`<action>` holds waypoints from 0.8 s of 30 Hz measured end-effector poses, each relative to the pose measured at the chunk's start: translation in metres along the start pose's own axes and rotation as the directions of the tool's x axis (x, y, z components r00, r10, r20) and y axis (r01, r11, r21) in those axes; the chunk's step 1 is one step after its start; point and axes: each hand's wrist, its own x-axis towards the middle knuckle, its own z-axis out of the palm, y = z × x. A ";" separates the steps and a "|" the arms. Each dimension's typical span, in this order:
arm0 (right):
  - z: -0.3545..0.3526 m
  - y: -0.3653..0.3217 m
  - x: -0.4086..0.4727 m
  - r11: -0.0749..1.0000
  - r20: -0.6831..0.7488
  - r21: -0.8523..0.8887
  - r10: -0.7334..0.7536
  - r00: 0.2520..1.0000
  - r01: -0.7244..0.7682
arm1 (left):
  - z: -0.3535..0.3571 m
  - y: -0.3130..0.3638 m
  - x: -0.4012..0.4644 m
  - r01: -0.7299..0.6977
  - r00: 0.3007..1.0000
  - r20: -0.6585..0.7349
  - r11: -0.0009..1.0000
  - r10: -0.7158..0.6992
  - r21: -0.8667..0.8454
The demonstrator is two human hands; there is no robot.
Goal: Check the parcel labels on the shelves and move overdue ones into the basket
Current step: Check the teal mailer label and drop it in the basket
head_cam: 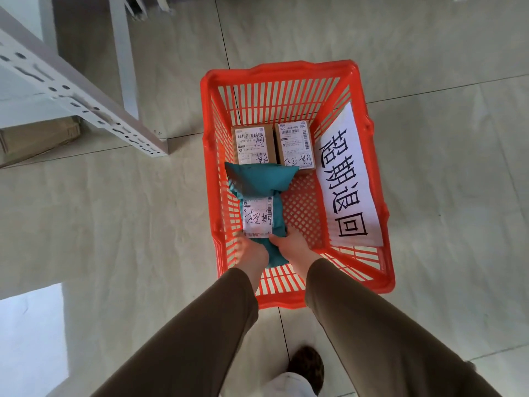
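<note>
A red plastic basket [289, 70] stands on the tiled floor in front of me. Two brown cardboard parcels lie side by side at its far end: the left parcel [253, 144] and the right parcel [294, 147], both with white labels marked by hand. A teal soft-bag parcel [259, 181] with a white label lies lengthwise inside the basket, its far end against the boxes. My left hand [252, 253] and my right hand [292, 247] both grip its near end, inside the basket's near wall.
A white paper sign [347, 181] with large black characters lies against the basket's right wall. A white metal shelf upright [86, 101] slants at the left, with a cardboard box [37, 138] under it. My foot [306, 368] shows at the bottom.
</note>
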 end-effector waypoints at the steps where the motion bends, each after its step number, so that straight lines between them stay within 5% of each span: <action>1: 0.000 0.002 -0.002 0.998 -0.002 -0.063 0.014 1.000 -0.014 | -0.003 0.001 -0.011 0.010 1.000 -0.013 1.000 -0.010 -0.007; 11: -0.030 -0.049 -0.174 0.989 -0.023 -0.051 -0.138 0.990 0.137 | -0.093 -0.017 -0.158 -0.219 0.968 0.102 0.968 0.231 -0.121; 18: -0.040 -0.162 -0.375 0.950 0.043 0.018 -0.311 0.949 0.311 | -0.254 0.003 -0.307 -0.361 0.926 0.033 0.907 0.376 -0.216; 24: -0.040 -0.243 -0.540 0.876 0.119 0.057 -0.483 0.867 0.480 | -0.402 0.001 -0.428 -0.569 0.818 -0.088 0.778 0.568 -0.268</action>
